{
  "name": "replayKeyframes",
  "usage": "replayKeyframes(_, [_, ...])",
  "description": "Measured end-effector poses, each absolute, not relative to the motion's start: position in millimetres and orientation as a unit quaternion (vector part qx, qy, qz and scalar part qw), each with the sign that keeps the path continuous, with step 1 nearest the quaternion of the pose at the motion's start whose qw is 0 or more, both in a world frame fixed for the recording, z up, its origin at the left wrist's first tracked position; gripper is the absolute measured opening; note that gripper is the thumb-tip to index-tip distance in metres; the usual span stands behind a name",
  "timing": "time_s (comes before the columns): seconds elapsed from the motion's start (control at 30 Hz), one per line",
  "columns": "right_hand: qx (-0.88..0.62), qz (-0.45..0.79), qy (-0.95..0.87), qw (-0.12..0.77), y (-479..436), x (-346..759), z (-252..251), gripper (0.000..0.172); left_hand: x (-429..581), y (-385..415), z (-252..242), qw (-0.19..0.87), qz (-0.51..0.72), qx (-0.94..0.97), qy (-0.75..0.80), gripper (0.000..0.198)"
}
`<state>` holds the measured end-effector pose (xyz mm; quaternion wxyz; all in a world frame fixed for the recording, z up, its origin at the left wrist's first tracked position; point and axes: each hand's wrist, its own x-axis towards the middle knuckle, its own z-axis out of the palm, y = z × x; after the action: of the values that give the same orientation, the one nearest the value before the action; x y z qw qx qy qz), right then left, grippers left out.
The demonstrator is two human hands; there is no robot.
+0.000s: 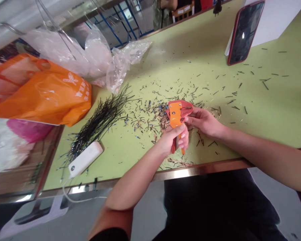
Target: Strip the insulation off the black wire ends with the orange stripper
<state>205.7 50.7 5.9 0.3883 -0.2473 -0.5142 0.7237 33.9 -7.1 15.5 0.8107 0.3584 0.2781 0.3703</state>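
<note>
Wrapped round the handles of an orange and red wire stripper (176, 116) is my left hand (172, 138), which holds it upright over the table. My right hand (203, 122) is at the right side of the tool's red jaws, its thumb and fingers pinched together. Whatever lies in that pinch is too small or hidden to make out. Copper strands (165, 121) and short black wire offcuts (146, 125) are strewn under and around the tool. To the left lies a bundle of long black wires (100, 117), with some blue bits at its ends.
A white power bank (86, 159) with a cable lies by the wire bundle on the green table (110, 160). An orange bag (45, 90) and clear plastic bags (97, 53) crowd the left. A phone (245, 33) leans against a white box (281, 23). Beyond the table a person's arm (169, 4) shows.
</note>
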Motion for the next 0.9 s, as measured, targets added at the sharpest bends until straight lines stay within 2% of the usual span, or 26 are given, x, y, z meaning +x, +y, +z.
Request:
replayKeyframes(0.13, [-0.306, 0.615, -0.603, 0.406, 61, 213, 9, 0.033, 23, 0, 21, 0.806, 0.374, 0.35, 0.296, 0.047])
replayKeyframes(0.27, [-0.37, 0.427, -0.703, 0.431, 72, 226, 11, 0.021, 8, 5, 29, 0.75, 0.392, 0.401, 0.351, 0.039])
replayKeyframes(0.37, [-0.37, 0.327, -0.756, 0.429, 78, 233, 14, 0.012, -2, 5, 37, 0.605, 0.428, 0.508, 0.438, 0.036])
replayKeyframes(0.43, [-0.362, 0.298, -0.769, 0.434, 77, 234, 18, 0.012, -7, 6, 42, 0.411, 0.439, 0.59, 0.538, 0.032])
replayKeyframes(0.53, [-0.343, 0.359, -0.759, 0.422, 66, 227, 25, 0.019, -10, 8, 44, 0.121, 0.366, 0.668, 0.636, 0.041])
replayKeyframes(0.6, [-0.315, 0.474, -0.727, 0.385, 54, 216, 26, 0.031, -8, 10, 40, 0.034, 0.3, 0.695, 0.652, 0.055])
replayKeyframes(0.67, [-0.286, 0.599, -0.649, 0.372, 44, 204, 24, 0.044, -3, 11, 34, 0.011, 0.26, 0.708, 0.656, 0.061])
replayKeyframes(0.73, [-0.297, 0.663, -0.576, 0.376, 40, 194, 19, 0.048, 4, 12, 29, 0.007, 0.243, 0.712, 0.659, 0.063])
replayKeyframes(0.9, [-0.355, 0.674, -0.487, 0.427, 56, 196, 9, 0.045, 12, 13, 25, 0.041, 0.248, 0.747, 0.616, 0.07])
